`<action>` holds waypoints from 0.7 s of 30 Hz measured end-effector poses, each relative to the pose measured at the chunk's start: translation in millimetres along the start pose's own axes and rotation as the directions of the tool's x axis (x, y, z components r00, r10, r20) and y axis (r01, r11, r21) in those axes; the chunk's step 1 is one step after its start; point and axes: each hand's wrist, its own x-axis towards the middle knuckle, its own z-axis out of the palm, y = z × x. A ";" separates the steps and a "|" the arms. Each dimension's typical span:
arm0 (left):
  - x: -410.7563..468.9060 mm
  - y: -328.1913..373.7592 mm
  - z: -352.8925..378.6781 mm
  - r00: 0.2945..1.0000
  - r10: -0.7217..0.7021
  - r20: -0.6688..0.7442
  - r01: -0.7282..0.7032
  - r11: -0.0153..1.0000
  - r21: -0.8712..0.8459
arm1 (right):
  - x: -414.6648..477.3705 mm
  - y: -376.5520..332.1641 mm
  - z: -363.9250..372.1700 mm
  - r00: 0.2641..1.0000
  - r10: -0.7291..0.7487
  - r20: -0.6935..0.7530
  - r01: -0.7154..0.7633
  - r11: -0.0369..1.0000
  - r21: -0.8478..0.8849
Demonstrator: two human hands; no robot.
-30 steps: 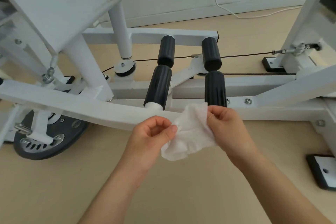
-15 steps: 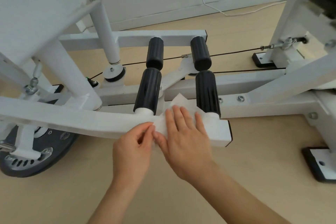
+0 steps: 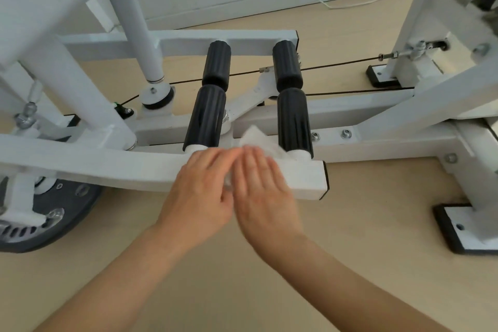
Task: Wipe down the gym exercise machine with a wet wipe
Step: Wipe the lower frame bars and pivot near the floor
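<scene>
The white gym machine has a square front bar (image 3: 107, 167) running across the view, with two black foam rollers (image 3: 206, 118) standing behind it. A white wet wipe (image 3: 256, 140) lies on the bar between the rollers, mostly hidden under my hands. My right hand (image 3: 262, 188) presses flat on the wipe with straight fingers. My left hand (image 3: 200, 191) lies beside it on the bar, fingers extended and touching the wipe's left edge. Both hands are slightly blurred.
A dark weight plate (image 3: 45, 224) sits on the floor at the lower left. Black cables (image 3: 336, 65) run behind the rollers. Black-footed frame posts (image 3: 469, 229) stand at the right, and a white cord (image 3: 336, 5) lies by the wall.
The wipe went from being held up between both hands to lying on the bar. Both hands have flattened onto it and shifted slightly left along the bar.
</scene>
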 end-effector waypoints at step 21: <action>-49.9 -135.0 -105.5 0.959 -0.165 0.231 0.040 0.884 0.465 | 85.2 -79.0 -28.6 0.782 -0.617 0.089 0.613 0.787 0.067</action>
